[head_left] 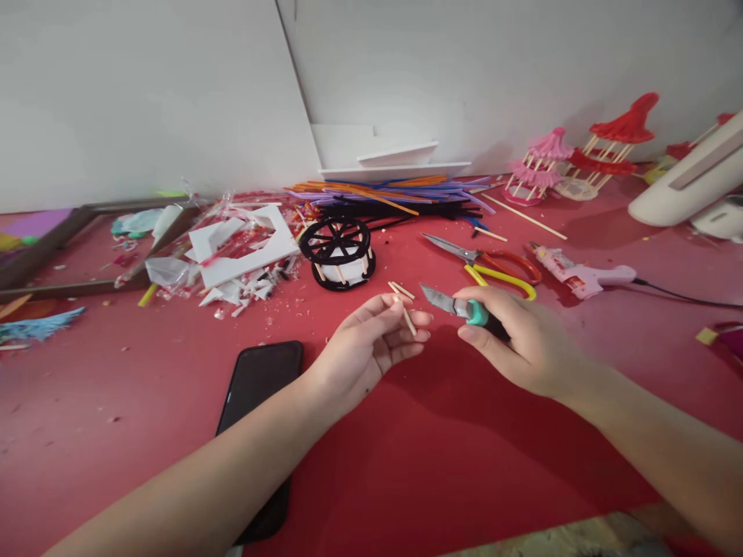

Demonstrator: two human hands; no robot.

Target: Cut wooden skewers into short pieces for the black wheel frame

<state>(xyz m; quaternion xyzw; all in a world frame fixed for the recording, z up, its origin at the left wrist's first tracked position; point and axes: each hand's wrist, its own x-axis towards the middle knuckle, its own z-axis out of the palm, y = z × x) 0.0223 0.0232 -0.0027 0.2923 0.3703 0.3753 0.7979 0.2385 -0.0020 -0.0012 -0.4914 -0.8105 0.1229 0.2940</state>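
My left hand (pixel 371 340) pinches a short wooden stick (pixel 408 318) between thumb and fingertips, just above the red table (pixel 406 464). My right hand (pixel 516 340) is closed round a small cutter (pixel 458 306) with a teal grip, its metal jaws pointing left toward the stick. Two more short stick pieces (pixel 400 290) lie on the table just beyond my fingers. Behind them stands a round black pipe-cleaner wheel frame (pixel 341 252) with wooden posts.
Scissors (pixel 487 263) with red and yellow handles and a glue gun (pixel 574 277) lie right of centre. A black phone (pixel 261 387) sits under my left forearm. Coloured pipe cleaners (pixel 395 197), white foam scraps (pixel 237 255) and small pagoda models (pixel 580 155) line the back.
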